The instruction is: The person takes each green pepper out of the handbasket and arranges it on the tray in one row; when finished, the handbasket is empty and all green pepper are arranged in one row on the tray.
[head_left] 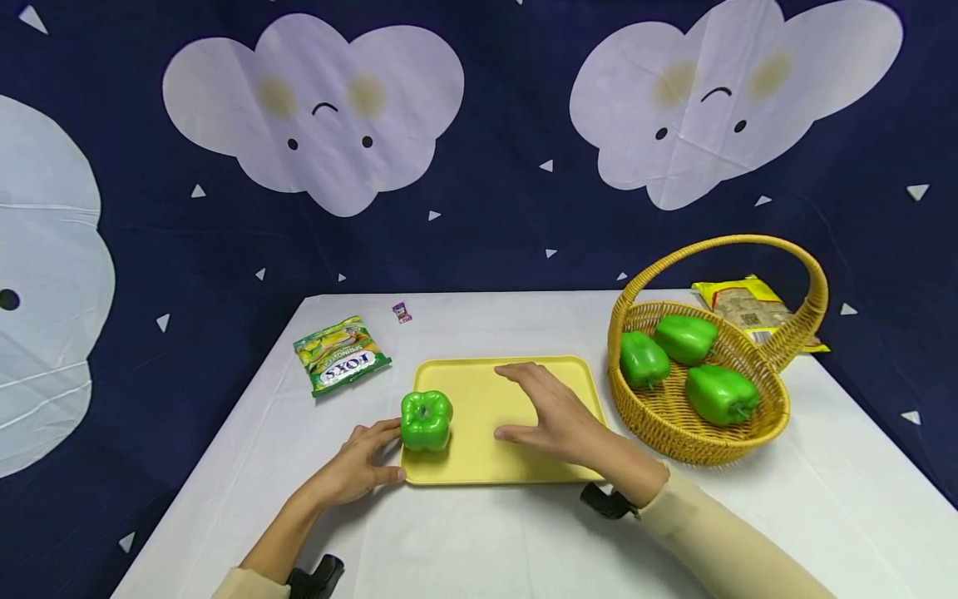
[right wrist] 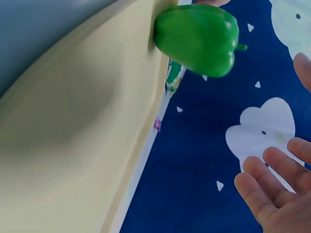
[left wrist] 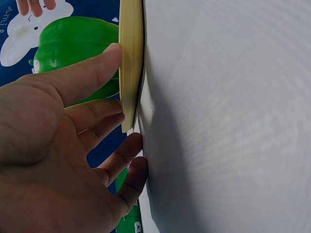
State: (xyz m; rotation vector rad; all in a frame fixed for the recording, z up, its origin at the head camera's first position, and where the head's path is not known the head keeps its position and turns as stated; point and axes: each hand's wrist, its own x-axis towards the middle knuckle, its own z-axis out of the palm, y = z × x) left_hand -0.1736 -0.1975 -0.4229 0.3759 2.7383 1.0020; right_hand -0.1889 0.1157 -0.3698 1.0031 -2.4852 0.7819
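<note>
A green bell pepper (head_left: 426,421) stands upright on the left end of a yellow tray (head_left: 479,474), its stem facing up. My left hand (head_left: 358,467) is at the tray's left edge, thumb and fingers spread. In the left wrist view the left thumb (left wrist: 92,73) touches the tray rim (left wrist: 130,63), and the lower fingertips reach the white tabletop. Over the tray's right half hovers my right hand (head_left: 557,416), thumb and fingers apart with nothing between them. The right wrist view shows its fingers (right wrist: 274,179) extended, away from the pepper (right wrist: 197,40).
A wicker basket (head_left: 674,445) with a tall handle holds three green peppers on the right. Behind it lies a yellow packet (head_left: 748,306). A green Fox's candy bag (head_left: 341,356) and a small purple wrapped sweet (head_left: 402,312) lie at the back left.
</note>
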